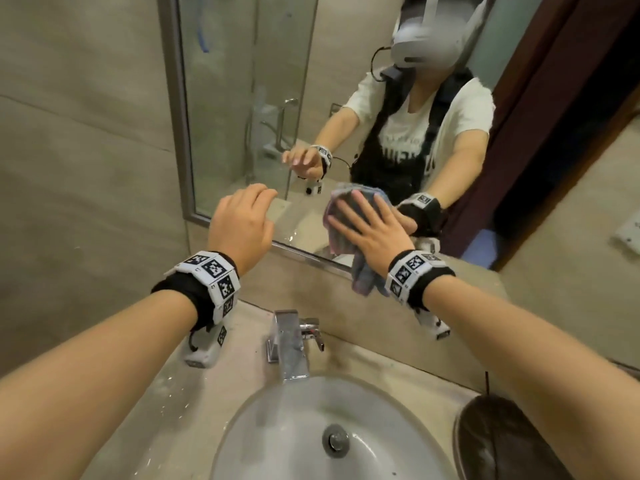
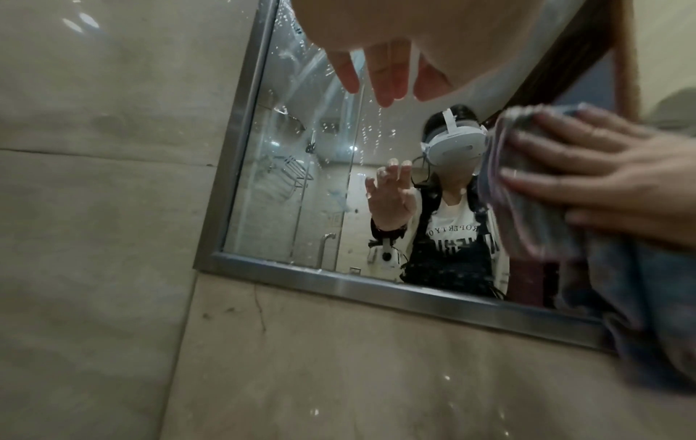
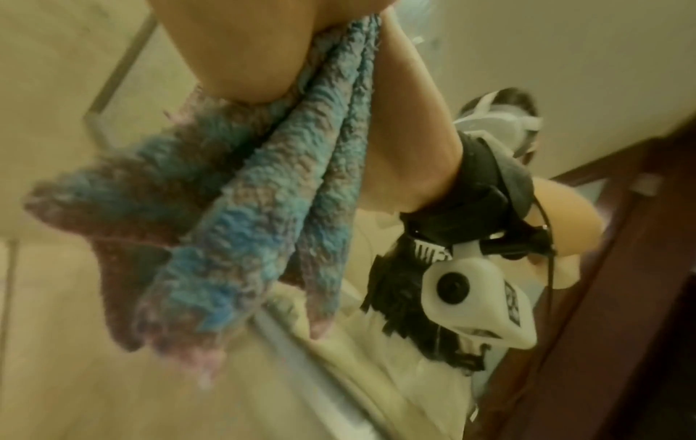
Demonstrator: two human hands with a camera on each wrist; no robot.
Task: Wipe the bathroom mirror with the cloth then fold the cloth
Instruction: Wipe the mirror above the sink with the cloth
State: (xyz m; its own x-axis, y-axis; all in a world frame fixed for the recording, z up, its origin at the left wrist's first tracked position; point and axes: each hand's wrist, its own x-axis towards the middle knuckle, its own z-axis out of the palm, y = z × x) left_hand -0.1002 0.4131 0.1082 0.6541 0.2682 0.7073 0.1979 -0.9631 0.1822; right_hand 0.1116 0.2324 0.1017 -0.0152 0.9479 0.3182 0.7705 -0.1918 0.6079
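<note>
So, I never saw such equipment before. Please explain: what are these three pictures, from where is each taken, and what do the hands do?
A person wears three cameras: one on the head, one on each wrist. The head view looks down at both hands, a mirror, a tap and a sink. The right hand presses a blue and pink cloth flat against the mirror. The left hand hovers near the glass, fingers relaxed, holding nothing. The left wrist view shows water drops on the mirror; the right wrist view shows the cloth hanging below the palm.
</note>
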